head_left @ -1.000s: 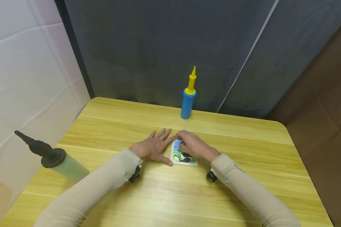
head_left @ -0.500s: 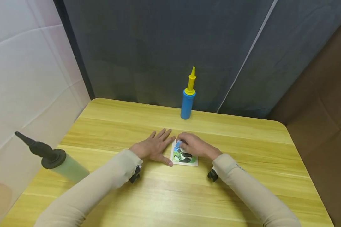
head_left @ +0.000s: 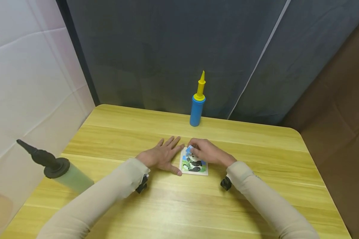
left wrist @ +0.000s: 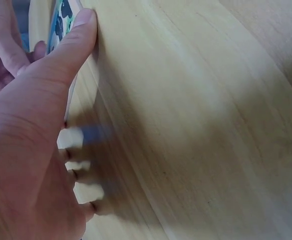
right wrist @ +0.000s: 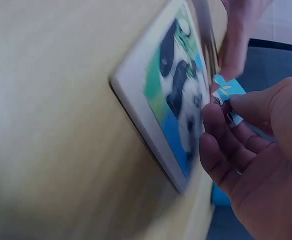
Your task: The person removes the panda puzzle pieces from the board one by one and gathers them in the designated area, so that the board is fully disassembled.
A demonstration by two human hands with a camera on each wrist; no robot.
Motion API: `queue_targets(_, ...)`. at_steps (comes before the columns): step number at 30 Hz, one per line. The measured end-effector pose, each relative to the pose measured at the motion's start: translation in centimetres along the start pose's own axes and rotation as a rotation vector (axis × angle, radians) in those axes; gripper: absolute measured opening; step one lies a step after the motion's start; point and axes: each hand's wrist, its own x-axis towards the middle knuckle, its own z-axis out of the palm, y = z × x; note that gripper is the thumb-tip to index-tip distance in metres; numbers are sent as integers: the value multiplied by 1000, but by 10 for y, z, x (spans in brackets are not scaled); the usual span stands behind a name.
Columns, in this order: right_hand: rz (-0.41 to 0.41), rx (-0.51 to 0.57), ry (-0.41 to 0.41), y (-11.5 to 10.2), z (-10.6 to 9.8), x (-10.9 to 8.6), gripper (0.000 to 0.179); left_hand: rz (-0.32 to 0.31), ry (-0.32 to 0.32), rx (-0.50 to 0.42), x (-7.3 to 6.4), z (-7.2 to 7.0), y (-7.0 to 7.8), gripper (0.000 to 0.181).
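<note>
A panda jigsaw puzzle in a white-edged tray (head_left: pixel 194 168) lies flat on the table between both hands. My left hand (head_left: pixel 162 155) rests on the tabletop with its fingers spread, thumb and forefinger along the tray's left edge. Over the tray's upper part, my right hand (head_left: pixel 210 152) pinches a blue puzzle piece (right wrist: pixel 225 89) between thumb and fingers. The piece stands tilted up off the picture, and part of it is covered by the fingertips. In the right wrist view the panda picture (right wrist: pixel 178 95) shows beside the curled fingers.
Behind the tray, a blue hand pump (head_left: pixel 196 113) with a yellow nozzle stands upright. A pale green pump (head_left: pixel 73 177) with a black top is at the left, beyond the left sleeve. Dark curtain (head_left: pixel 155 59) hangs along the table's far edge.
My right hand has drawn slightly to the right, raising the blue piece into a tilt and uncovering more of the panda picture. The left hand has stayed in place.
</note>
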Motion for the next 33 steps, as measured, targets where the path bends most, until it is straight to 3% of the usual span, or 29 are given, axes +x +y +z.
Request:
queue_targets(10, 2, -142, 72, 10, -45, -14, 27, 17, 27, -73, 0, 3, -4, 117)
queue_targets(16, 49, -219, 64, 24, -64, -23, 29, 20, 47, -98, -1, 5, -5, 114)
queue_targets(26, 115, -237, 71, 41, -71, -23, 10, 30, 76, -79, 0, 7, -4, 116)
queue_targets(33, 135, -225, 70, 49, -69, -19, 8, 33, 82, -85, 0, 9, -2, 115)
